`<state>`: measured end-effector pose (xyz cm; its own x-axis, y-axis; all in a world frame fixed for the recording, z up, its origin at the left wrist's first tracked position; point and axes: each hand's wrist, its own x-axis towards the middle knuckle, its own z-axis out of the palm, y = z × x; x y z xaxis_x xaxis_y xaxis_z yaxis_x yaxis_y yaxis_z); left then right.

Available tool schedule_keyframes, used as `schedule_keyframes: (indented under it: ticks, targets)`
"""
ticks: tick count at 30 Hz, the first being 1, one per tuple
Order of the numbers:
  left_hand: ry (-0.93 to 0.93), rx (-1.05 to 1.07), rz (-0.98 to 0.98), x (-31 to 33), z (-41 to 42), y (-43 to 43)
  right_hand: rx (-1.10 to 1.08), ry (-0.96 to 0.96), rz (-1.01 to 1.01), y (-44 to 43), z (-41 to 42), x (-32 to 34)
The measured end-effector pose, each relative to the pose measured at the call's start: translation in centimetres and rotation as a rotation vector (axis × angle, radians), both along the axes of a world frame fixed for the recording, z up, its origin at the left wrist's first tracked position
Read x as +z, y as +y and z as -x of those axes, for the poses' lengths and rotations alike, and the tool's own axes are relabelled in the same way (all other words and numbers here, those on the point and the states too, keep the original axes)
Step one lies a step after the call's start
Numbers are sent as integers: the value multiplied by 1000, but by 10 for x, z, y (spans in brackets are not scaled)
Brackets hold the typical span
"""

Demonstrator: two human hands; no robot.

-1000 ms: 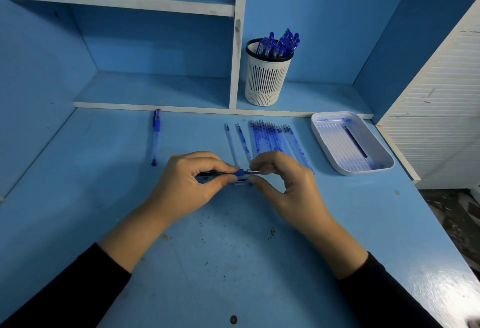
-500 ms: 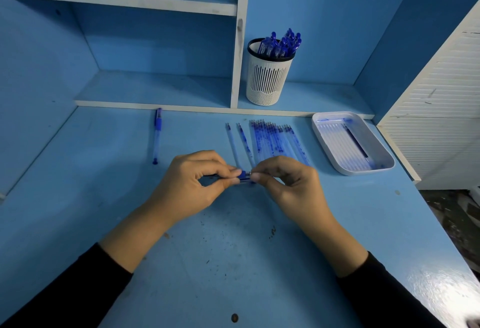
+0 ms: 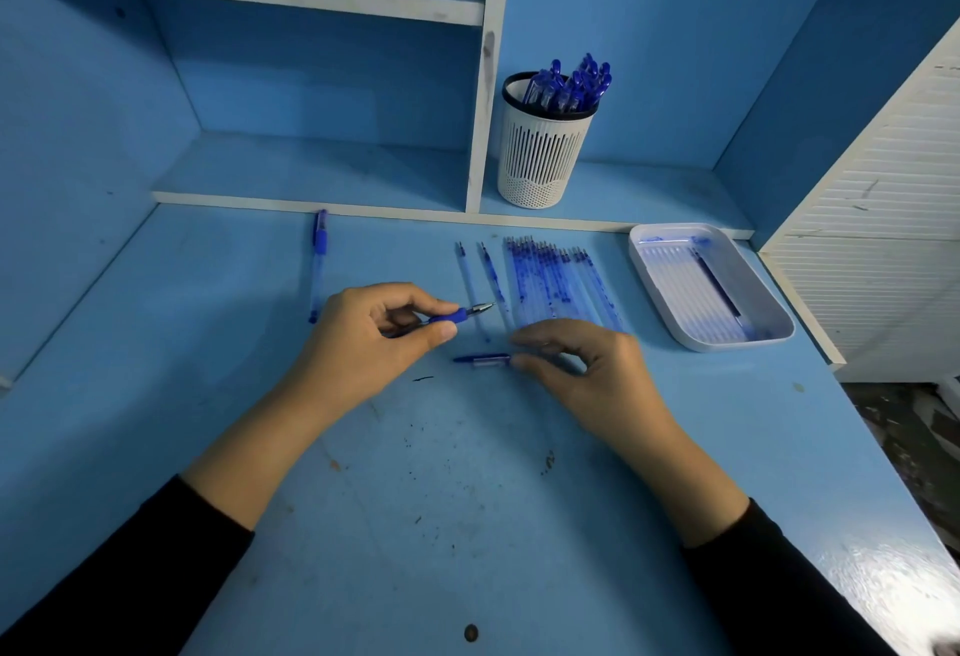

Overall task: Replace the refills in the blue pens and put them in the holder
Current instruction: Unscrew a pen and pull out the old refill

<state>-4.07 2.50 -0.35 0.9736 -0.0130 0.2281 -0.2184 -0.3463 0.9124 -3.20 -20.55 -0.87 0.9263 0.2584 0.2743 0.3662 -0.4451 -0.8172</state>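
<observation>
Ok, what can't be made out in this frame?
All in the head view.
The pen in the left hand: rear end hidden in the fist.
The piece on the desk: the right hand covers one end; gripped or just touched, unclear.
The pens in the holder: lower parts behind its wall, no count.
The refills in the tray: pale, blurred together.

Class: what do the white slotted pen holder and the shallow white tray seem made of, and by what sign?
White slotted pen holder: likely moulded plastic, matt; thin even slots and a perforated base. Shallow white tray: probably plastic too, smooth; rounded corners and one-piece walls.
</observation>
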Motion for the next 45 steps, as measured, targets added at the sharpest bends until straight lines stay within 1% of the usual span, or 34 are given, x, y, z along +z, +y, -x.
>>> schedule_keyframes:
  ticks: [3, 6, 8, 11, 15, 19, 23, 28, 30, 33, 36, 39, 42, 45]
  targets:
    - [34, 18, -20, 0, -1, 1, 86, -127, 122, 4, 1, -2]
    - [52, 22, -49, -1, -1, 2, 153, -228, 178, 10, -1, -6]
    - [50, 17, -63, -2, -1, 2, 168, -249, 191, 12, -1, -7]
    - [50, 17, -70, -2, -1, 1, 149, -226, 161, 11, 0, -5]
    - [51, -8, -62, 0, 0, 0, 54, -172, -2, 8, 0, 1]
    - [41, -33, -72, 0, 1, -2, -9, -89, -73, 7, 1, 3]
    - [21, -69, -72, -1, 2, -3, -37, -95, -105, 6, 1, 3]
    - [-1, -120, -69, -5, 4, -6, 11, -130, -74, 8, 1, 2]
    - [-17, -133, -67, -6, 5, -9, 39, -116, -84, 9, 2, 2]
    - [-65, -126, -41, -6, 6, -13, 59, -62, -169, 10, 6, 3]
    - [-114, -110, 20, -2, 7, -14, 40, 19, -388, 15, 10, 7]
    - [-208, -82, 21, -1, 9, -18, -13, 29, -580, 22, 15, 11]
    - [-306, -36, 7, -3, 11, -23, -61, 4, -639, 28, 20, 12]
    - [-340, -25, 32, -2, 12, -25, -68, -40, -640, 31, 23, 13]
